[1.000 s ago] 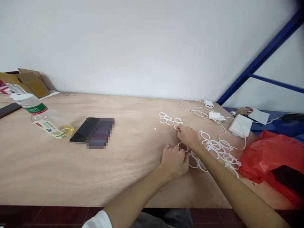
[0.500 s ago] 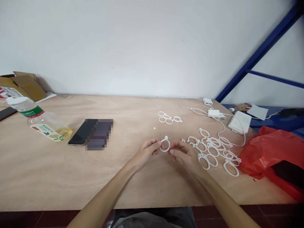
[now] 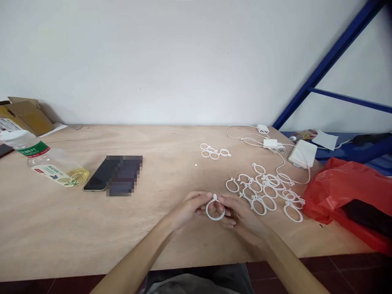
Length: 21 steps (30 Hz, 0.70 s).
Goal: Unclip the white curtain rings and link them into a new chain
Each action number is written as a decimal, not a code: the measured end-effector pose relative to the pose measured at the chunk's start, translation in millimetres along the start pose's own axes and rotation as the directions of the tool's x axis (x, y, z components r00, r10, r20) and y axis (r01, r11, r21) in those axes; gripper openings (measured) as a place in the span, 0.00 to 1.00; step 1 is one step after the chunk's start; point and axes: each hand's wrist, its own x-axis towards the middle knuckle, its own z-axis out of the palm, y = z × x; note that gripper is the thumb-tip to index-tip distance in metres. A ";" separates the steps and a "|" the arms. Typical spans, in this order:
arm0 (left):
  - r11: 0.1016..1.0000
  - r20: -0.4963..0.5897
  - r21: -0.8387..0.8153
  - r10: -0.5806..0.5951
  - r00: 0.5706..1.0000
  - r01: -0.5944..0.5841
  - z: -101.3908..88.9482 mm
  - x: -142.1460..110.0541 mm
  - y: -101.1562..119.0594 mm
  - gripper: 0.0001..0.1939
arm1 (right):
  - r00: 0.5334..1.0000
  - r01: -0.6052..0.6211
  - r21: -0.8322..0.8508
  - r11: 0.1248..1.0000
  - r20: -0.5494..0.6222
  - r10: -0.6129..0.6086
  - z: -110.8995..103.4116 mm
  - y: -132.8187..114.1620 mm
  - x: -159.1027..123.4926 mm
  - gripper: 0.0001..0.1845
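Between my two hands, a white plastic ring (image 3: pixel 215 219) with a small tab at its top is held up above the wooden table. My left hand (image 3: pixel 193 206) pinches it at the upper left side. On the right, my right hand (image 3: pixel 240 210) grips the same ring near the tab, its lower fingers curled behind. Just to the right lies a loose pile of white rings (image 3: pixel 270 191), several of them overlapping. Farther back, a small group of white rings (image 3: pixel 210 151) lies flat on the table.
A clear bottle (image 3: pixel 45 163) and a black phone (image 3: pixel 99 175) lie on the left, with a cardboard box (image 3: pixel 29 116) behind. White chargers and cables (image 3: pixel 271 143), a white box (image 3: pixel 302 154) and a red plastic bag (image 3: pixel 346 196) occupy the right side. A blue metal frame (image 3: pixel 330 61) rises there.
Both hands have drawn the ring lower and closer to me. My right hand has come up against the ring near its tab. The view has shifted slightly.
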 end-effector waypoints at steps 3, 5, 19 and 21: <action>1.000 -0.013 -0.026 0.009 1.000 -0.010 6.5 -2.6 -2.8 0.21 | 0.999 0.038 0.044 0.998 -0.003 -0.038 4.5 2.8 -3.2 0.23; 0.997 -0.035 -0.072 0.005 0.999 -0.007 11.3 -4.4 -5.4 0.21 | 0.998 0.052 0.046 0.998 -0.022 -0.051 7.6 4.3 -5.0 0.23; 0.973 -0.144 -0.180 0.118 0.983 -0.143 25.3 11.3 -13.3 0.22 | 0.958 0.222 0.228 0.948 -0.232 -0.169 9.2 10.4 5.2 0.25; 0.978 -0.202 0.148 0.178 0.963 -0.150 17.4 13.0 -15.7 0.21 | 0.933 0.204 -0.004 0.979 -0.302 -0.195 1.0 8.2 5.4 0.26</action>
